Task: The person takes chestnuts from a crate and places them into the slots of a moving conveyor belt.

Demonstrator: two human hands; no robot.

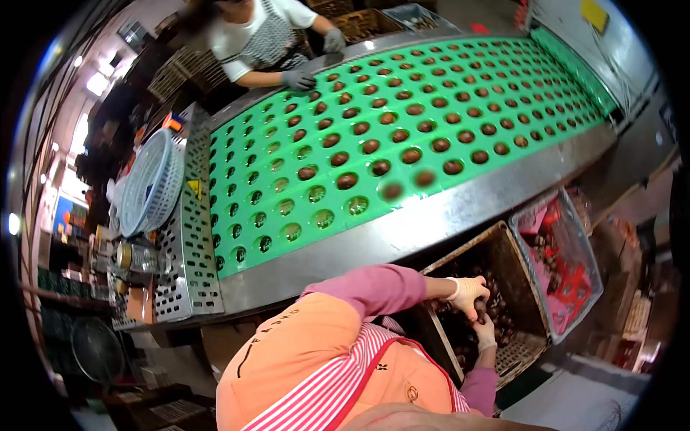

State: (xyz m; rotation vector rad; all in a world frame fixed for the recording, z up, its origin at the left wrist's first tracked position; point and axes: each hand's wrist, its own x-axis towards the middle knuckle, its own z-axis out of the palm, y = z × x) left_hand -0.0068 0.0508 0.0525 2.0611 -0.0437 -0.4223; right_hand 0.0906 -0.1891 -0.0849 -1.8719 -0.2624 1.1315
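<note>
Brown rounded pieces fill part of a worn crate (pixel 533 305) at the lower right. Over this crate, my left hand (pixel 468 293), in a pale glove, has its fingers curled round a brown piece (pixel 480 307). Close below it, my right hand (pixel 486 332) reaches in with bent fingers near the same piece; what it holds, if anything, is hidden. Beyond the metal edge (pixel 402 233) lies a green sheet (pixel 244 154) with rows of round hollows. Brown pieces sit in many hollows, while several at the left and near side hold none. Two near-side pieces look blurred.
A grey basket (pixel 595 276) with red and pink material stands beside the crate. A pale blue basket (pixel 172 179) leans at the left above a perforated metal panel (pixel 188 276), near a glass jar (pixel 140 257). Across the green sheet, a co-worker (pixel 260 36) in grey gloves reaches over its edge.
</note>
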